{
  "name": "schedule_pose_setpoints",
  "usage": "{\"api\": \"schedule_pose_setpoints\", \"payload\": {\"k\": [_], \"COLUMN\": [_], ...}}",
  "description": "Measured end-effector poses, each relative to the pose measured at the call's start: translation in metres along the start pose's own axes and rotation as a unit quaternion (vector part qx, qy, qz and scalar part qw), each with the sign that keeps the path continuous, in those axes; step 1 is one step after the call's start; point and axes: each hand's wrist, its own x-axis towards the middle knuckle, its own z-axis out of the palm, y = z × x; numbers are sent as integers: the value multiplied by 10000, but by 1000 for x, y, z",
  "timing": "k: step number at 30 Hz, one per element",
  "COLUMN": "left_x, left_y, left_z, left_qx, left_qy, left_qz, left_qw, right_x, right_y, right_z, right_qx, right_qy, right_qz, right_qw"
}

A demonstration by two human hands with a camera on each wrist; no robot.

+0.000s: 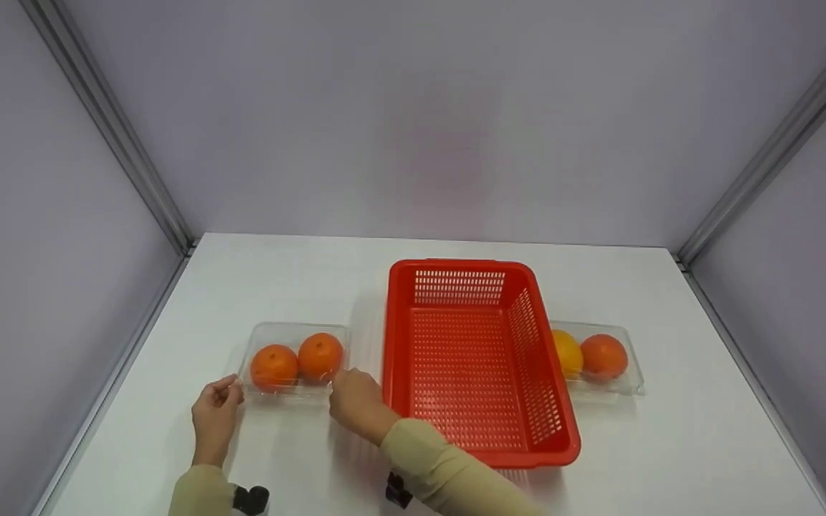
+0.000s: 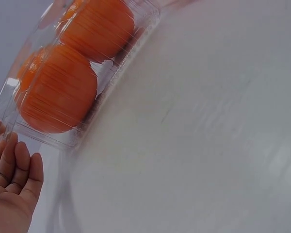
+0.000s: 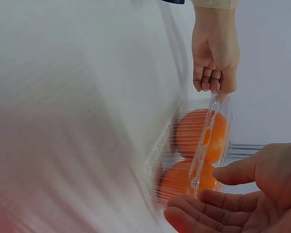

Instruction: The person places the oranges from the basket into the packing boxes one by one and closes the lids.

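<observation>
A clear plastic fruit box [image 1: 298, 393] with two oranges [image 1: 274, 367] inside lies on the left of the table. My left hand [image 1: 216, 416] pinches the rim at its near left corner, thumb above and fingertips below in the left wrist view. At the opposite near corner is my right hand [image 1: 357, 403]. The right wrist view has its thumb and fingers [image 3: 218, 200] on either side of the box's edge; the exact contact is partly hidden. Both oranges [image 2: 58, 90] show through the ribbed clear wall.
A red plastic basket [image 1: 400, 358] with slotted walls stands right of the box, beside my right forearm. Beyond it lies a second clear box [image 1: 632, 373] holding an orange [image 1: 604, 357] and a yellow-orange fruit [image 1: 566, 354], partly hidden by the basket. Grey panels surround the white table [image 1: 685, 430].
</observation>
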Motion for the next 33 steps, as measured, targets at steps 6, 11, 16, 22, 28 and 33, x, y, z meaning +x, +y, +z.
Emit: {"api": "schedule_pose_setpoints", "payload": {"k": [6,11,16,22,28,33], "left_x": [-2,-2,-1,-1,-2,1], "left_y": [0,3,5,4,6,15], "left_z": [0,0,1,1,-5,-16], "left_qx": [56,163,225,279,776,1520], "left_qy": [78,55,67,23,-122,-157], "left_qz": [16,30,113,113,-26,465], "left_qw": [10000,9998,9997,9995,9969,9872], "right_x": [-9,-15,-19,-26,-31,-32], "right_y": [-5,-4,0,9,22,41], "right_z": [-10,-17,-24,-30,-44,-62], "right_qx": [68,56,118,196,492,1224], "right_qy": [-21,11,-29,99,331,436], "right_qz": [-225,-467,-539,-650,-711,-692], "right_qw": [9997,9989,9985,9976,9957,9891]}}
